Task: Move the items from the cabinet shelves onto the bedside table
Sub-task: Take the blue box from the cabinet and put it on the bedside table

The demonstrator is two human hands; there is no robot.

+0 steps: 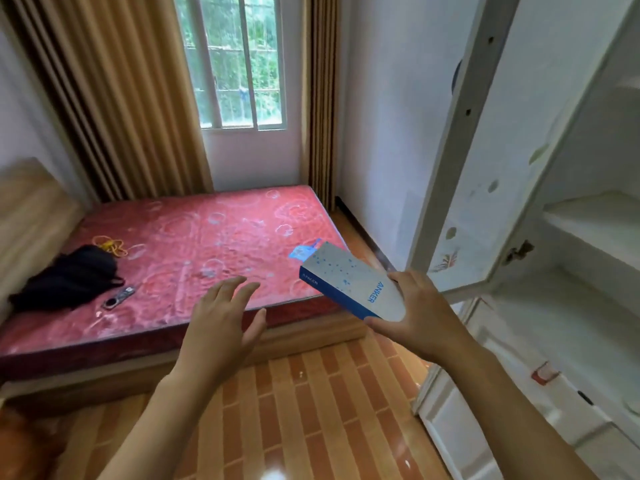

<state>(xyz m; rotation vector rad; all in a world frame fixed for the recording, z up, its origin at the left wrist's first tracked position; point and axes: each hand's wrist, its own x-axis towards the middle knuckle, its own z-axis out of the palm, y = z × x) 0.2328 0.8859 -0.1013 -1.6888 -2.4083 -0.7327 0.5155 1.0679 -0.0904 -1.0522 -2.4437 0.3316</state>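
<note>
Our right hand (420, 315) grips a blue and white box (349, 282) beside the cabinet (568, 216); our left hand (221, 323) hovers empty, fingers spread.

Views: 1, head-worn, wide-angle. Position: at standing height on the person, above and behind both hands. Facing: forward and steeply down, toward the far window (235, 60) and across the bed (194, 244). Range: close to the hands, which fill the lower centre with forearms running off the bottom edge; the left hand (221, 320) lies left of the right hand (420, 315), whose grip holds a box (349, 282). Beyond the grip: bed, curtains (114, 95), window. Right of the grip: open cabinet (568, 216), shelves seen edge-on from near. Below the grip: tiled floor (311, 410). Distortion: straight edges bow toward the frame borders. Shared coverage: none, single view.
</note>
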